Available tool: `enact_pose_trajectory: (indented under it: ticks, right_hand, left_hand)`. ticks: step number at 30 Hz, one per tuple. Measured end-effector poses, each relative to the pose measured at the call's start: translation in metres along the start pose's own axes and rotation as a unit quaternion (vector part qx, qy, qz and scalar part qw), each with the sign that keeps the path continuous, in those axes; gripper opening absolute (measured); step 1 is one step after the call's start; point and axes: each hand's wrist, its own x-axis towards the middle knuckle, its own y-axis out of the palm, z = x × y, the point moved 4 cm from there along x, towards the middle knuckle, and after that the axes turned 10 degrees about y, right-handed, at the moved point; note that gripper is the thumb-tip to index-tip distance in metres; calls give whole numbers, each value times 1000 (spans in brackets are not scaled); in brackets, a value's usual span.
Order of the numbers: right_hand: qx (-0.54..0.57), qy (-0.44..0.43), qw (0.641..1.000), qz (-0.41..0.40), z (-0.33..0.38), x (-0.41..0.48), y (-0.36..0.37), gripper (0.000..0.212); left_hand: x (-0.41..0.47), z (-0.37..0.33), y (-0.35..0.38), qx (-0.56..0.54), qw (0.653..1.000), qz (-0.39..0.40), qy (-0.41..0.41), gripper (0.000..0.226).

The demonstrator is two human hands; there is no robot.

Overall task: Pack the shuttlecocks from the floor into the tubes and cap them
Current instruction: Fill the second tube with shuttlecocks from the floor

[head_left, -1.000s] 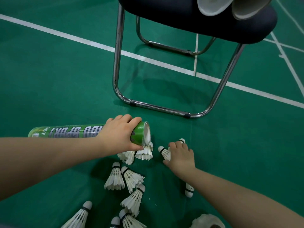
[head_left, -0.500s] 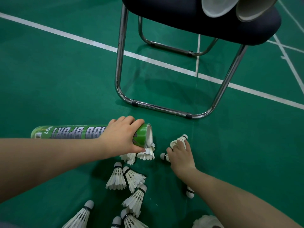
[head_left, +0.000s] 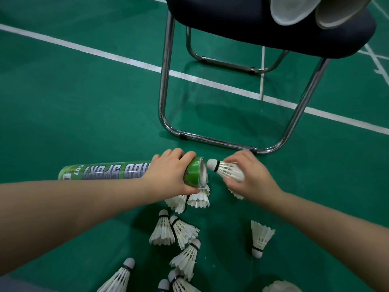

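Observation:
My left hand grips a green shuttlecock tube near its open right end, holding it level above the floor. My right hand holds a white shuttlecock by its feathers, cork tip pointing left at the tube's mouth, a small gap apart. Several more white shuttlecocks lie on the green floor below my hands, among them a pair side by side and one alone at the right. Two more peek out under my left hand.
A dark-seated chair on a chrome tube frame stands just beyond my hands, its floor bar close behind them. Two white caps rest on the seat. White court lines cross the green floor.
My right hand has lifted a shuttlecock off the floor and brought it up to the tube's open end. My left hand and the tube have stayed roughly in place.

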Motion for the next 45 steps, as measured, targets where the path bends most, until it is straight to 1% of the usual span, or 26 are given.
enact_pose_trajectory:
  ticks: [2,3,5,6,7,9,10,12,13,15,17,18,20,22,24,26,27,29,30,31,33,34,36,39,42,45]
  right_hand:
    - [-58,-84,994,45,22,6,-4,38]
    - [-90,-108,988,72,33,8,-2,40]
    - [-115,-107,982,109,47,11,8,41]
    - [-88,-95,985,115,50,12,13,41]
    - [-33,-79,990,108,54,11,15,43]
    - [99,-25,992,70,50,8,12,53]
    - [141,-5,989,38,45,6,8,57]
    - [186,-2,982,-16,38,2,0,57]
    - [215,-6,976,-27,36,1,-3,54]
    - [274,12,961,-43,32,2,-7,46]
    - [319,72,942,-73,27,6,-7,42]
    - [355,109,926,-72,25,7,-5,43]
    - [436,147,887,-31,31,8,3,44]
    - [473,139,870,0,42,8,9,43]
    - [466,120,876,27,54,8,15,41]
    - [406,112,906,39,61,9,20,34]
    - [377,118,918,21,61,9,20,27]
    - [350,129,928,-25,56,11,14,13]
    - [339,126,932,-23,55,11,11,9]
    - [324,120,938,7,54,12,11,9]
    - [276,102,951,99,57,12,17,24]
    - [252,93,954,130,60,12,21,30]
    - [245,81,954,156,67,11,27,36]
    - [284,96,940,162,72,12,32,45]
    - [325,117,920,188,77,18,33,46]
    - [313,113,908,255,77,27,30,49]
  left_hand:
    - [2,0,-1,-7,1000,-7,-6,83]
    - [3,-1,-1,-8,1000,-10,-8,82]
    - [3,-2,-1,-8,1000,-20,-9,79]
    - [3,-2,-3,-9,999,-28,-12,78]
    - [4,-1,-5,-13,999,-38,-15,78]
    - [5,2,-11,-24,998,-55,-23,79]
    - [5,5,-14,-27,997,-63,-26,81]
    - [5,9,-17,-30,996,-77,-31,84]
    - [5,10,-18,-31,996,-81,-34,85]
    - [6,12,-20,-37,995,-85,-36,86]
    - [6,13,-22,-43,994,-88,-40,87]
    - [6,13,-23,-44,994,-88,-43,88]
    - [6,13,-23,-43,994,-87,-44,88]
    - [5,12,-23,-41,994,-88,-42,88]
    - [5,11,-23,-40,994,-92,-44,88]
    - [5,11,-23,-39,993,-97,-47,88]
    - [5,11,-23,-38,993,-100,-47,87]
    - [5,11,-24,-39,993,-104,-46,88]
    - [4,11,-25,-41,992,-107,-47,87]
    - [4,12,-26,-43,992,-108,-48,87]
    - [4,11,-27,-44,992,-107,-50,86]
    - [4,11,-28,-43,992,-105,-51,84]
    - [4,8,-28,-39,993,-102,-49,78]
    - [5,6,-29,-37,993,-104,-47,74]
    - [3,5,-31,-39,992,-107,-48,77]
    - [-2,6,-34,-44,992,-112,-48,86]
